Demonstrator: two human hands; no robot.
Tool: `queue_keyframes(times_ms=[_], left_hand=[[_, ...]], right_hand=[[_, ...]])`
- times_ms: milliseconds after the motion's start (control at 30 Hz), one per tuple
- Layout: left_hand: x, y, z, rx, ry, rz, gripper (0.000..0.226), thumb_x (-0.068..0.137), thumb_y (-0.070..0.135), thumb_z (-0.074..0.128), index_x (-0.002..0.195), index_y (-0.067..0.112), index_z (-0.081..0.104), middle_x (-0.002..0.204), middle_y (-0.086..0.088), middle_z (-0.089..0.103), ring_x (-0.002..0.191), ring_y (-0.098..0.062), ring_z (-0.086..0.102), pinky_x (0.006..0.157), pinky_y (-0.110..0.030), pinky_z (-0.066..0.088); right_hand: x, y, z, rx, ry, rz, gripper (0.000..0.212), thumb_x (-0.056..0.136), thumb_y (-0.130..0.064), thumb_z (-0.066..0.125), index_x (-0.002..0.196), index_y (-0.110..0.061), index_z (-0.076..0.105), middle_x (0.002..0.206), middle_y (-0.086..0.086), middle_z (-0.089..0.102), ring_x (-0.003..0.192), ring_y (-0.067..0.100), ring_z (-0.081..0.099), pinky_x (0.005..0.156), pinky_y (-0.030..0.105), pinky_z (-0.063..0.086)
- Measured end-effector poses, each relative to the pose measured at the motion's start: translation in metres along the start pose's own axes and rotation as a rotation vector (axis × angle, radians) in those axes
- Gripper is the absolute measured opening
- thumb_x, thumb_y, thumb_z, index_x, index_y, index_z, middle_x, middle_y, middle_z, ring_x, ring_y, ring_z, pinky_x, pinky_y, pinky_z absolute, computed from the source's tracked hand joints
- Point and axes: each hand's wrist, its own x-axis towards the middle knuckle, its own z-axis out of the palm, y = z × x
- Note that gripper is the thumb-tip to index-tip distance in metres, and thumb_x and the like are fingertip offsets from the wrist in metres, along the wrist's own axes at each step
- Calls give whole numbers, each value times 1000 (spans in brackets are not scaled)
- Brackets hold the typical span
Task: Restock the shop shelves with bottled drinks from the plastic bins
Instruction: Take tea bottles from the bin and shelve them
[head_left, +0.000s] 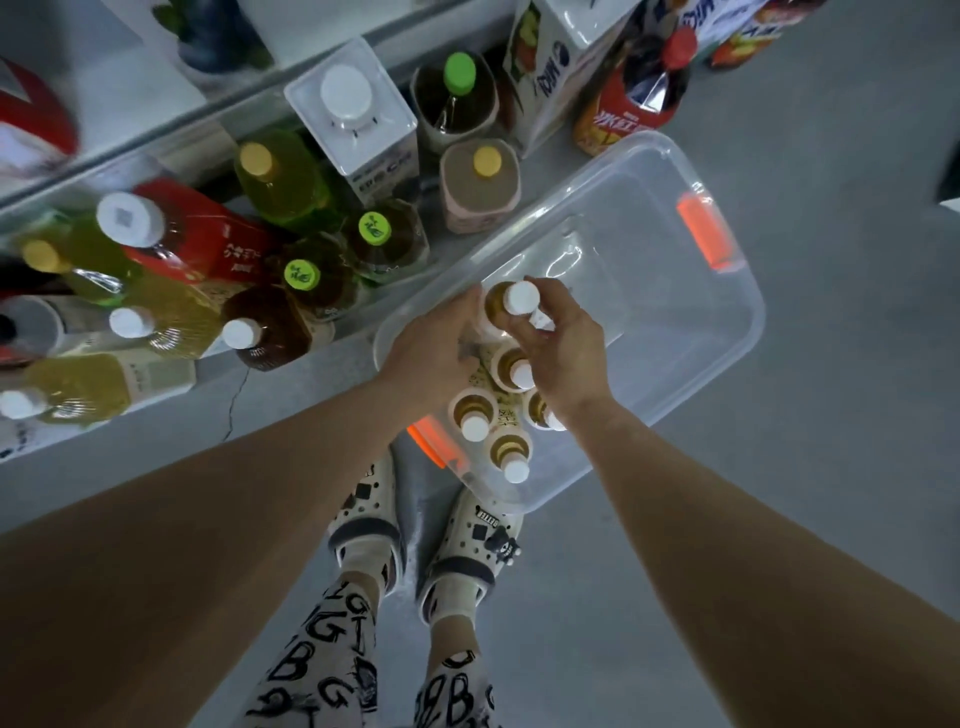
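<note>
Bottle (522, 297), right hand (563, 358) gripping, label blurred

Smooth grey floor (857, 364) with a thin crack (235, 397), dimly lit.

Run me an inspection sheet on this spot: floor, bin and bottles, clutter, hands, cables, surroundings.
Surface: grey floor, one crack near the shelves.
Job's things: clear bin on the floor, far end bare; white-capped bottles stand at the near end.
Clutter: nothing seen.
Hands: left hand grips the held bottle at its side; right hand has fingers round its neck.
Cables: nothing seen.
Surroundings: shelves packed with drinks; shoes beside the bin.
</note>
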Motion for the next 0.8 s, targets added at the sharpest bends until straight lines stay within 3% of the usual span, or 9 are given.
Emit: queue_keyframes(times_ms=[100,167,267,367,567,667,800], left_hand=[[-10,19,-6,-96,-17,-1,68,92,11,64,151,23,33,148,-1,47,138,-20,41,110,-29,30],[-19,34,-12,-133,-24,3,73,91,10,65,153,25,29,151,1,43,140,-19,39,114,-31,29],[-36,54,-27,-163,-52,13,79,89,11,68,154,25,25,155,1,38,142,-19,36,118,-40,29],[-67,79,-48,-152,-78,20,80,87,10,69,154,22,26,154,-1,39,141,-22,37,117,-42,30],[-153,122,-98,-242,-134,9,85,80,10,79,150,22,33,142,5,50,127,-11,48,103,-27,39],[-201,153,-118,-289,-111,9,91,76,15,84,149,23,31,133,14,48,124,-5,47,93,-11,38],[-261,192,-140,-327,-67,38,99,67,32,89,148,25,32,130,13,54,123,-11,54,98,-26,42]], right_hand=[[-8,-14,-21,119,22,28,25,95,-30,67,117,-20,63,110,-4,69,106,15,62,84,20,45],[-14,-25,-39,190,33,44,24,93,-28,70,114,-21,65,105,-7,70,104,12,65,84,18,48],[-24,-45,-68,215,15,58,23,87,-37,74,105,-25,67,97,-14,71,91,6,68,92,43,55],[-45,-74,-95,182,-41,43,39,77,-55,73,107,-30,70,108,-9,73,103,15,69,96,51,54],[-116,-151,-144,263,-154,32,37,82,-48,71,111,-24,73,109,1,74,102,23,71,94,49,57],[-155,-185,-162,344,-189,17,21,94,-36,68,109,-22,71,113,7,72,103,23,71,92,46,59],[-207,-233,-185,356,-203,-40,9,98,-33,64,103,-27,68,107,4,71,90,9,70,73,27,58]])
